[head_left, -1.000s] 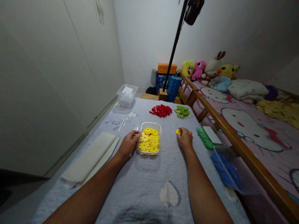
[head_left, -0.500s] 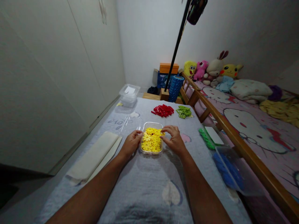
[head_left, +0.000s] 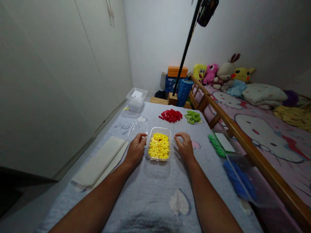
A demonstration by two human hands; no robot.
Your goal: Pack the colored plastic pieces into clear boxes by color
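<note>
A clear plastic tub (head_left: 148, 154) full of yellow flower-shaped pieces (head_left: 159, 149) sits on the grey quilt in front of me. My left hand (head_left: 136, 150) rests against the tub's left side, fingers curled on its rim. My right hand (head_left: 185, 147) lies just right of the tub, fingers bent and apart, with nothing in it. Beyond the tub lie a pile of red pieces (head_left: 171, 115) and a pile of green pieces (head_left: 192, 116).
A clear lid (head_left: 136, 128) lies left of the tub, a folded white cloth (head_left: 100, 162) further left. Stacked clear containers (head_left: 136, 99) stand at the far left. Containers of green pieces (head_left: 214, 145) and blue pieces (head_left: 238, 180) sit by the wooden bed rail (head_left: 245, 142).
My right hand carried a yellow piece from the quilt to the tub, let it go there, and drew back to the tub's right side. The left hand stayed at the tub.
</note>
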